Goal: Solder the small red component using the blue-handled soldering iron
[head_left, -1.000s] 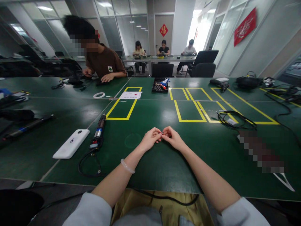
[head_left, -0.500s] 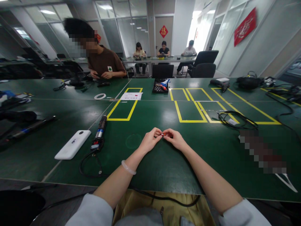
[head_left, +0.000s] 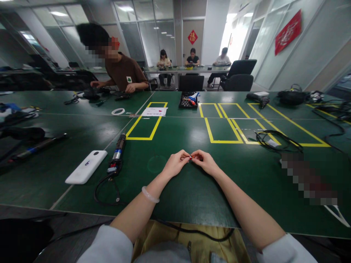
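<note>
Just above the green table [head_left: 175,193], my left hand [head_left: 176,163] and my right hand [head_left: 205,160] meet at the fingertips. Between them is a small red and white piece [head_left: 190,157], too small and too covered by fingers to name. Both hands are closed, with thumb and fingers pinching the piece from either side. A pale bracelet [head_left: 150,195] circles my left wrist. Left of my hands lies a cylindrical electric screwdriver [head_left: 117,153] with a black cord.
A white power bank [head_left: 86,167] marked 6 lies left. Ahead are a black tray [head_left: 188,100] with tools, a tape roll [head_left: 118,111] and a paper label [head_left: 155,111]. Black cables [head_left: 276,140] lie right. A person in brown [head_left: 124,73] works across the table.
My hands stay together on the small piece, with only a slight shift of the fingers. Across the table, the person's hands have moved apart, one reaching left. The view has shifted slightly.
</note>
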The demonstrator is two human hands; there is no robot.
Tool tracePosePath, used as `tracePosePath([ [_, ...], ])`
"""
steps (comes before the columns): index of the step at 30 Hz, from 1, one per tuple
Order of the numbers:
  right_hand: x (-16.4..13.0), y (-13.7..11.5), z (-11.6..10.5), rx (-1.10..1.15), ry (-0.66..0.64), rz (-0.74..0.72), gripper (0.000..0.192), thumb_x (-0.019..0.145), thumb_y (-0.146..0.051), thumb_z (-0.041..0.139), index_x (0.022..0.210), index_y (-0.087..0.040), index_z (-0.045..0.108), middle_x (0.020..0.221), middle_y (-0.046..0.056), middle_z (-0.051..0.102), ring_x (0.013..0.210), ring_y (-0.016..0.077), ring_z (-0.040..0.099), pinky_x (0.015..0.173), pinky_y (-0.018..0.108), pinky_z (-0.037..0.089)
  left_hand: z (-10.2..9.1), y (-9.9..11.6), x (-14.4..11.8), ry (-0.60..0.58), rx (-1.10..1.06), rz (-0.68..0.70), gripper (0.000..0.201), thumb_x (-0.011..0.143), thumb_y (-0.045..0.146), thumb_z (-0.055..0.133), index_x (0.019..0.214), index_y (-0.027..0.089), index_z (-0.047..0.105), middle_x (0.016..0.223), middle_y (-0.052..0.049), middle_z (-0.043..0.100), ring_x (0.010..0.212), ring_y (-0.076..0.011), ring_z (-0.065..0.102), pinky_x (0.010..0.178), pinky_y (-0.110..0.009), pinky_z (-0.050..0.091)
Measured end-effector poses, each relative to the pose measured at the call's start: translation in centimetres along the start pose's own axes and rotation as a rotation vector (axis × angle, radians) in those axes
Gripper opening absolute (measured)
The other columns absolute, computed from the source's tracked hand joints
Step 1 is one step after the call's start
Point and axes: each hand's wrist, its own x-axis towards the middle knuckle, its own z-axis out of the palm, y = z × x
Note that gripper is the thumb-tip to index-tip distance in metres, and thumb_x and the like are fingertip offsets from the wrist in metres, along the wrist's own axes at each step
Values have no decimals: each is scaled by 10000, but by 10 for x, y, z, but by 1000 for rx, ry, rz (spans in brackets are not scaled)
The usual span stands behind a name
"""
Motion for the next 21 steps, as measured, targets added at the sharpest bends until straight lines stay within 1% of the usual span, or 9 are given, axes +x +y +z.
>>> tracePosePath([
  [5, -1, -1, 0, 14, -13, 4, 218, 777, -301, 633, 938, -155, 626, 731, 5, 611, 624, 119, 529, 610, 257, 430, -1, -2, 0, -9, -7, -6, 189, 865, 323, 547, 962, 178, 621, 916, -50, 698, 834, -160, 674, 775, -278, 509],
  [9, -1, -2, 0, 5, -20, 4, 207, 782, -291, 624, 940, -157, 622, 730, 1, 605, 630, 117, 526, 611, 252, 426, -2, 1, -1, -13, -7, -16, 194, 863, 330, 544, 950, 175, 622, 902, -50, 697, 831, -161, 674, 773, -274, 506],
  [13, -1, -1, 0, 4, -16, 10, 208, 776, -293, 631, 930, -154, 617, 728, -5, 591, 620, 112, 512, 611, 251, 424, -3, 6, -1, -12, 30, -40, 240, 893, 368, 484, 939, 180, 626, 863, -45, 700, 814, -166, 677, 768, -273, 497],
  [15, -1, -1, -1, 2, -18, 15, 210, 773, -288, 632, 934, -153, 618, 727, -5, 590, 623, 113, 510, 615, 252, 427, -7, 9, 0, 6, 41, -55, 269, 907, 377, 451, 975, 185, 627, 904, -50, 705, 834, -167, 677, 784, -276, 496],
  [18, -1, -1, -1, -2, -25, 20, 225, 778, -300, 632, 948, -155, 621, 732, -1, 592, 631, 117, 513, 618, 252, 428, -21, 14, -2, 42, 97, -54, 299, 910, 378, 441, 1078, 200, 612, 1055, -60, 690, 946, -170, 656, 851, -286, 487],
  [21, -1, -1, -2, -11, -24, 17, 224, 781, -306, 631, 944, -153, 621, 723, -3, 582, 624, 113, 503, 609, 247, 421, -50, 16, -10, 83, 311, -52, 346, 905, 402, 440, 1153, 217, 595, 1155, -59, 649, 1051, -190, 611, 921, -323, 464],
])
